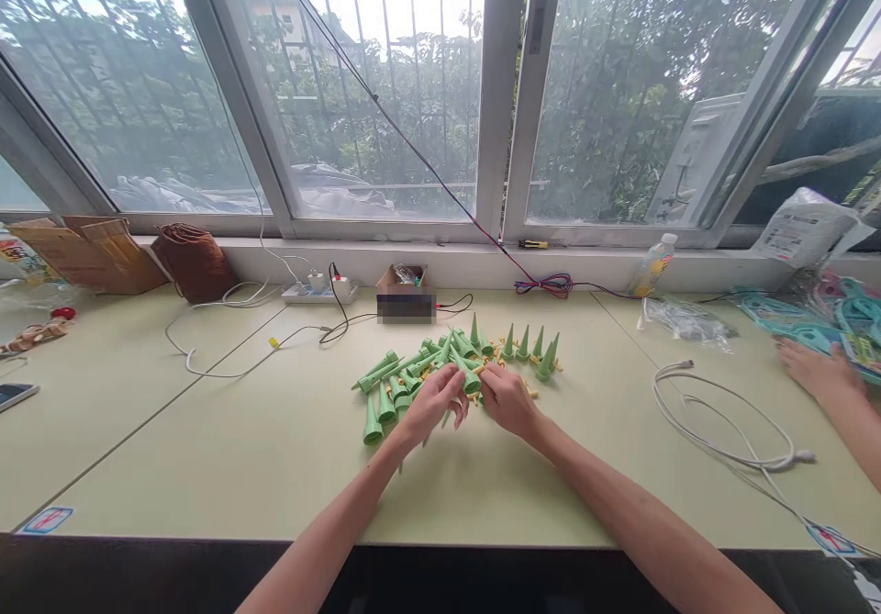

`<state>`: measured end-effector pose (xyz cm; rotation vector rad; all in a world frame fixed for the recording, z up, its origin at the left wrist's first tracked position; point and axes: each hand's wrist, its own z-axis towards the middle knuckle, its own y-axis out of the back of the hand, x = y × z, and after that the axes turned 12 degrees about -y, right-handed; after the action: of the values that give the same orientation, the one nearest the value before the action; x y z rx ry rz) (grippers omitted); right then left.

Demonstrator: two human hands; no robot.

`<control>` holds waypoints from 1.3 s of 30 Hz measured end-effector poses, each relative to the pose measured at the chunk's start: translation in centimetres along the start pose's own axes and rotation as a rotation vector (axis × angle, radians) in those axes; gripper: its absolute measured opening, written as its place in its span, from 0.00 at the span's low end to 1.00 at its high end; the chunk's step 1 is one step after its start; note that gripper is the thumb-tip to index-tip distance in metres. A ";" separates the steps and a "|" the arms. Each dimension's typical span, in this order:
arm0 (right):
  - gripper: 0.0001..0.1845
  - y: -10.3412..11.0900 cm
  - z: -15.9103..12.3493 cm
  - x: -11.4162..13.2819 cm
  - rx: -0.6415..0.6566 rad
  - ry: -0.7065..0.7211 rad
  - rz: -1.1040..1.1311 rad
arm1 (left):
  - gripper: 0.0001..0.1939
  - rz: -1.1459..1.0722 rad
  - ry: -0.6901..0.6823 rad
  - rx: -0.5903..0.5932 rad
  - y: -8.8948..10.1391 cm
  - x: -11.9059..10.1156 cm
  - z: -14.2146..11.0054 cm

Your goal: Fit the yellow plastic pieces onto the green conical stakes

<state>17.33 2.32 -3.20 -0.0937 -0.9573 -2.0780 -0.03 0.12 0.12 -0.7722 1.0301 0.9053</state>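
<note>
A green plastic cone (467, 376) is pinched in the fingers of my left hand (435, 405), its wide open end turned toward me. Close beside it, my right hand (507, 399) has its fingers closed at the cone's edge on a small yellow piece (481, 369), partly hidden by the fingers. Around my hands lies a pile of loose green cones (385, 405), some on their sides, with small yellow parts among them. To the right, several cones (523, 344) stand upright with yellow pieces at their bases.
At right another person's hand (819, 368) is by turquoise plastic items (785, 318). A coiled white cable (722, 453) lies nearer. Behind the pile are a small cardboard box (406, 280), a power strip (318, 293) and a bottle (653, 265). A phone (17, 396) lies far left.
</note>
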 end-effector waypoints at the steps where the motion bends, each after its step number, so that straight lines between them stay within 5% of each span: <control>1: 0.19 0.0 0.0 0.0 0.003 0.007 0.002 | 0.20 0.047 -0.023 0.008 0.0 0.0 0.0; 14: 0.19 -0.1 -0.3 -0.7 0.026 0.013 -0.048 | 0.22 0.521 -0.198 0.093 1.0 1.7 -0.7; 39: 0.17 0.7 0.0 -0.4 0.105 0.005 -0.066 | 0.23 0.507 -0.169 0.028 0.3 0.7 -0.9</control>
<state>18.09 2.38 -2.94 -0.0022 -1.0780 -2.0824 -0.40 -0.33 -0.88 -0.4023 1.1040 1.3611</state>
